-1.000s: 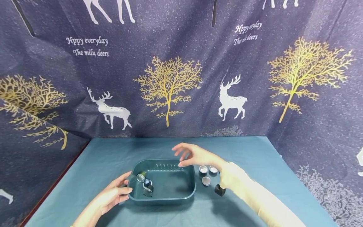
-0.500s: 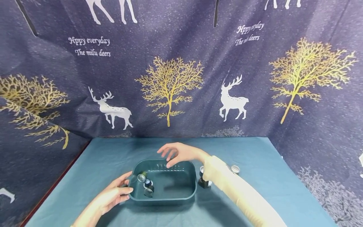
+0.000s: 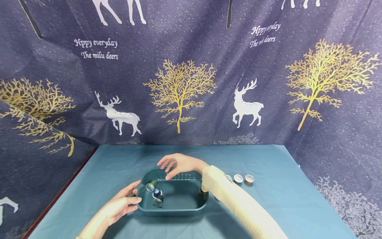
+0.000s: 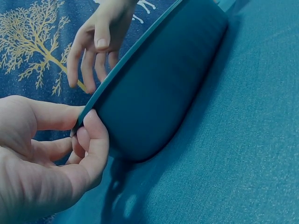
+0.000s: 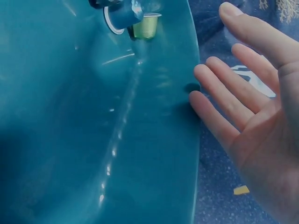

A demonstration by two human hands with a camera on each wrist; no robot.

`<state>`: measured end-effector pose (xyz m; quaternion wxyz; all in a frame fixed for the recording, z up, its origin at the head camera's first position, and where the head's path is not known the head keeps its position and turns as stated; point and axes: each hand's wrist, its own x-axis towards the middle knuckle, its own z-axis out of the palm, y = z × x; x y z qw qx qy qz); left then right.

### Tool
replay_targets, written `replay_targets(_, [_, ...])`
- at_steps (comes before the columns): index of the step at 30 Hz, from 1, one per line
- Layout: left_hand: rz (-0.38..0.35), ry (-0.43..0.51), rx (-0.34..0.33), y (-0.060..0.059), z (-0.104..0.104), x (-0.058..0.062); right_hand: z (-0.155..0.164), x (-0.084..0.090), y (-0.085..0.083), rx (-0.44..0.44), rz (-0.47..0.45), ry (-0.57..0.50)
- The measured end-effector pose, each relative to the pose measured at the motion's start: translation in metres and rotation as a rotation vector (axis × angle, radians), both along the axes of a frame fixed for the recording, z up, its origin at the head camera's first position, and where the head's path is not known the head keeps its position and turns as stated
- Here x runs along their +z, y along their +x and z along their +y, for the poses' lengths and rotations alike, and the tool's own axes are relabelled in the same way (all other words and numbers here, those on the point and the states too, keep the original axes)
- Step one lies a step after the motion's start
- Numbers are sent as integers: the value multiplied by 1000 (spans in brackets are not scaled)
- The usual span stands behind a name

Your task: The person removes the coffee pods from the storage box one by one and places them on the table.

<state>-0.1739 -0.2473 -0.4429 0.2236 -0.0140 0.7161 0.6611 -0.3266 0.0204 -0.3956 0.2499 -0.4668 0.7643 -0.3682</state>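
Observation:
My left hand [image 3: 121,201] grips the left end of a dark green plastic basin [image 3: 170,210], thumb and fingers pinching its rim. Inside the basin, towards that end, lie a green coffee capsule [image 5: 145,28], a blue coffee capsule [image 5: 125,17] and a dark coffee capsule [image 3: 157,202], close together. My right hand [image 3: 178,163] hovers by the far rim, fingers loosely spread and slightly bent, holding nothing. In the right wrist view its fingertips come up to the basin's edge; whether they touch it I cannot tell.
On the table right of the basin stand a silver-topped capsule [image 3: 238,179] and another capsule [image 3: 249,179], with one more partly behind the sleeve [image 3: 229,192]. The right forearm crosses the basin's right end. A patterned dark cloth [image 3: 191,99] hangs behind the table.
My right hand has moved left along the basin's far side, its sleeve now covering the right rim and some capsules beyond. The left hand keeps its grip; the capsules in the basin stay put.

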Motion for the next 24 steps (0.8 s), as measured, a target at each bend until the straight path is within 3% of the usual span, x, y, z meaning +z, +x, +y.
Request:
replay_targets(8, [4, 6, -1, 1, 1, 1, -15, -7, 5, 15, -29, 23])
replay_targets(16, [0, 4, 6, 1, 1, 1, -32, -19, 11, 34, 3, 81])
replay_targets(24, [15, 27, -26, 1, 1, 1, -47, -26, 15, 27, -15, 145])
